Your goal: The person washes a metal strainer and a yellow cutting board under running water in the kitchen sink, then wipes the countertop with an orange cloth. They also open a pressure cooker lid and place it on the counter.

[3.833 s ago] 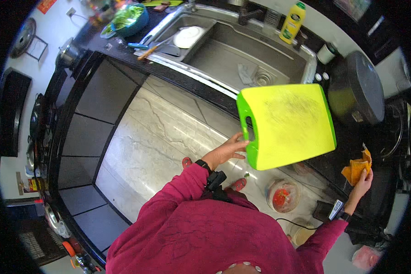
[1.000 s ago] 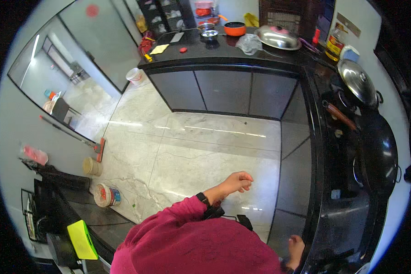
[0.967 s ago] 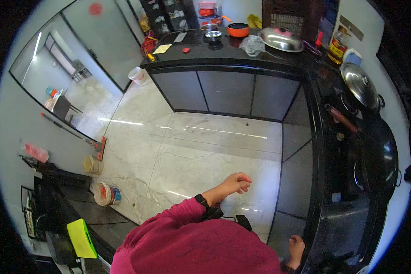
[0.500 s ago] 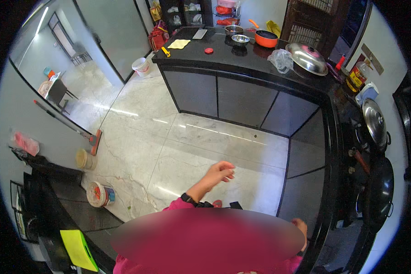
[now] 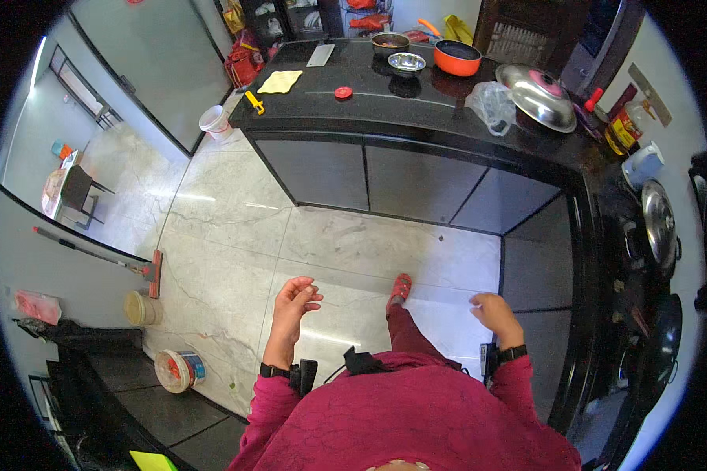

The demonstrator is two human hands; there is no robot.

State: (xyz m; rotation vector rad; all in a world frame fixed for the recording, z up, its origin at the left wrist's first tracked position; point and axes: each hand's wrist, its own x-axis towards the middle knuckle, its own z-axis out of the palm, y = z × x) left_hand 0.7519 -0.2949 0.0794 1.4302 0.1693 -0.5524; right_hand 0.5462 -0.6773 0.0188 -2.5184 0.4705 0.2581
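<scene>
My left hand point(image 5: 294, 304) hovers over the pale floor in front of my body, its fingers loosely bent and apart, holding nothing. To the right, my right hand point(image 5: 496, 317) is also in mid-air, close to the grey cabinet fronts; its fingers curl inward loosely and no object shows in it. Both wrists wear black bands. Farther ahead is a black counter point(image 5: 314, 118). On its near left part lie a yellow-handled peeler-like tool point(image 5: 254, 102), a yellow cloth point(image 5: 280, 82), a red lid point(image 5: 343, 93) and a cleaver-like flat blade point(image 5: 320, 55).
A steel bowl point(image 5: 407, 64), an orange pan point(image 5: 457, 59), a plastic bag point(image 5: 491, 107) and a domed lid point(image 5: 538, 98) stand on the counter. A wok point(image 5: 664, 337) is at the right. Buckets point(image 5: 179, 370) and a floor squeegee point(image 5: 154, 275) line the left side.
I have stepped forward, and the counter appears nearer. My left hand has swung left; my right hand has come forward into fuller view. One red-shod foot now shows ahead.
</scene>
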